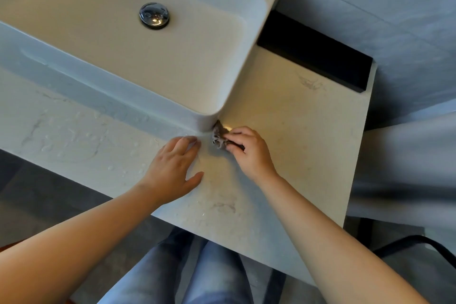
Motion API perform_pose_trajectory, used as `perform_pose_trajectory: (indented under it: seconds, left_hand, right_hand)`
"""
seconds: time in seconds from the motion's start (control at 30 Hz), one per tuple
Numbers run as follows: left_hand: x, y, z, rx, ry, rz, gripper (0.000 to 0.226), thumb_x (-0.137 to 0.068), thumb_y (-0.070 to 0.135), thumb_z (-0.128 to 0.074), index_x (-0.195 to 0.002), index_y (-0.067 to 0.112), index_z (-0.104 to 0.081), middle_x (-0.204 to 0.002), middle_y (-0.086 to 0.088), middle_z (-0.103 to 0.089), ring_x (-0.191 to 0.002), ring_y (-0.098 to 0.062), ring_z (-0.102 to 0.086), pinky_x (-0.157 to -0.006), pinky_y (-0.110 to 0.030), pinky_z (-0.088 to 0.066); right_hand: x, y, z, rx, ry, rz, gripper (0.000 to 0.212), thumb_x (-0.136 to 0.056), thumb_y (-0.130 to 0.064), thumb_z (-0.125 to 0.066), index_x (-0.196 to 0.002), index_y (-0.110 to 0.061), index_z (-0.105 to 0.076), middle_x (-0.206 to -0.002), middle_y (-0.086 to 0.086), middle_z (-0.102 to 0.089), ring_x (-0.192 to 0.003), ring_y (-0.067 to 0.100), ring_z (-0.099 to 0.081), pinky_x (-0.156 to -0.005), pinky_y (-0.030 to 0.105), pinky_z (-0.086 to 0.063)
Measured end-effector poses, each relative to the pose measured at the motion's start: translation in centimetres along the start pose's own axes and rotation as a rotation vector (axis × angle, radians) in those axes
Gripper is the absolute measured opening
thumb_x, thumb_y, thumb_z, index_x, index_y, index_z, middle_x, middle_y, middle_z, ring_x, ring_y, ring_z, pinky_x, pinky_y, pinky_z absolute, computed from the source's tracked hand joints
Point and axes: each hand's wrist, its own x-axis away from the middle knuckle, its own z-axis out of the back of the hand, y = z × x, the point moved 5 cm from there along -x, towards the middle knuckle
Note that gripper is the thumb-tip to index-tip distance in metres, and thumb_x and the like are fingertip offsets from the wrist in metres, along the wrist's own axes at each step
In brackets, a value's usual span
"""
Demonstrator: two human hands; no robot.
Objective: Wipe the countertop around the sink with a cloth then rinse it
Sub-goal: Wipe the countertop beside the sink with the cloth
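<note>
the wiping step is underway: the right hand (249, 149) pinches a small bunched grey cloth (219, 136) against the table (296, 131) at the near corner of the sink (222, 96). the left hand (172, 168) rests flat, fingers straight. droplets (74, 136) remain to the left, likely the next stretch to wipe.

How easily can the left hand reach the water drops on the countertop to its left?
Yes, probably easily: the left hand rests flat on the countertop, and nothing stands between it and the water drops.
</note>
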Motion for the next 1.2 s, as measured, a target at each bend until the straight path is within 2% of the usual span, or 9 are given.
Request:
perform_pose_trajectory:
  seconds: [0.07, 0.13, 0.2, 0.37, 0.53, 0.83, 0.93, 1.03, 1.2]
  left_hand:
    - [0.0, 0.0, 0.0, 0.003, -0.002, -0.003, 0.077, -0.080, 0.061, -0.036, -0.136, 0.009, -0.049, -0.136, -0.006, -0.049, -0.126, -0.027, -0.042, -0.105, -0.039, -0.037]
    - [0.1, 0.0, 0.0, 0.001, 0.002, 0.002, 0.078, -0.080, 0.061, -0.036, -0.135, 0.009, -0.051, -0.135, -0.006, -0.049, -0.125, -0.027, -0.043, -0.105, -0.038, -0.037]
    - [0.1, 0.1, -0.1, -0.004, 0.000, 0.006, 0.078, -0.080, 0.062, -0.035, -0.134, 0.009, -0.051, -0.136, -0.006, -0.049, -0.125, -0.027, -0.044, -0.105, -0.038, -0.037]
    - [0.2, 0.2, -0.1, -0.021, -0.009, 0.017, 0.082, -0.079, 0.064, -0.031, -0.136, 0.008, -0.048, -0.138, -0.006, -0.047, -0.126, -0.028, -0.042, -0.106, -0.038, -0.036]
    - [0.1, 0.2, -0.3, -0.036, -0.006, 0.029, 0.082, -0.079, 0.065, -0.032, -0.137, 0.009, -0.047, -0.139, -0.005, -0.045, -0.127, -0.027, -0.040, -0.107, -0.038, -0.034]
    - [0.1, 1.2, -0.3, -0.044, -0.012, 0.091, 0.081, -0.084, 0.063, -0.049, -0.143, 0.009, -0.037, -0.144, -0.007, -0.040, -0.132, -0.028, -0.036, -0.111, -0.040, -0.026]
    - [0.5, 2.1, -0.2, -0.014, 0.000, 0.090, 0.077, -0.086, 0.061, -0.042, -0.140, 0.007, -0.042, -0.140, -0.009, -0.045, -0.129, -0.030, -0.041, -0.108, -0.043, -0.033]
    - [1.2, 3.7, -0.6, 0.033, -0.009, 0.049, 0.074, -0.085, 0.059, -0.035, -0.136, 0.007, -0.048, -0.135, -0.008, -0.050, -0.125, -0.028, -0.046, -0.105, -0.041, -0.038]
    - [2.3, 6.1, -1.3, 0.026, 0.008, -0.001, 0.069, -0.085, 0.055, -0.039, -0.131, 0.006, -0.054, -0.130, -0.008, -0.055, -0.121, -0.028, -0.050, -0.103, -0.042, -0.040]
  right_hand:
    - [1.0, 0.0, 1.4, -0.138, -0.011, -0.086, 0.021, -0.082, -0.003, -0.067, -0.102, -0.006, -0.073, -0.098, 0.000, -0.065, -0.089, 0.012, -0.060, -0.079, 0.016, -0.042]
    - [1.4, 0.2, 4.0, -0.185, 0.080, -0.116, 0.019, -0.082, -0.001, -0.067, -0.099, -0.006, -0.073, -0.094, -0.002, -0.064, -0.084, 0.004, -0.059, -0.073, 0.010, -0.043]
    - [1.3, 0.8, 6.6, -0.167, 0.179, -0.128, 0.021, -0.082, 0.000, -0.066, -0.102, -0.005, -0.072, -0.096, -0.002, -0.063, -0.085, -0.002, -0.058, -0.074, 0.007, -0.042]
    - [-0.6, 3.5, 10.9, 0.009, 0.377, -0.147, 0.023, -0.085, -0.006, -0.065, -0.107, -0.005, -0.070, -0.102, 0.002, -0.064, -0.092, 0.011, -0.059, -0.081, 0.006, -0.040]
    - [-2.2, 6.8, 11.8, 0.074, 0.453, -0.250, 0.024, -0.087, -0.010, -0.063, -0.109, -0.004, -0.070, -0.105, 0.009, -0.065, -0.093, 0.014, -0.057, -0.071, -0.003, -0.032]
    - [-1.0, 8.0, 8.7, -0.019, 0.420, -0.272, 0.024, -0.086, -0.008, -0.064, -0.110, -0.004, -0.069, -0.111, 0.008, -0.065, -0.101, 0.020, -0.060, -0.086, 0.015, -0.038]
    - [0.9, 7.3, 6.9, -0.019, 0.372, -0.240, 0.024, -0.085, -0.007, -0.065, -0.108, -0.005, -0.070, -0.111, 0.007, -0.065, -0.103, 0.021, -0.059, -0.090, 0.020, -0.040]
    - [3.2, 6.4, 5.4, -0.004, 0.336, -0.210, 0.024, -0.084, -0.006, -0.066, -0.107, -0.007, -0.071, -0.110, 0.005, -0.065, -0.101, 0.020, -0.059, -0.088, 0.019, -0.040]
    - [6.2, 5.3, 3.9, -0.054, 0.259, -0.183, 0.024, -0.082, -0.006, -0.067, -0.106, -0.010, -0.072, -0.105, -0.004, -0.064, -0.097, 0.012, -0.058, -0.085, 0.015, -0.041]
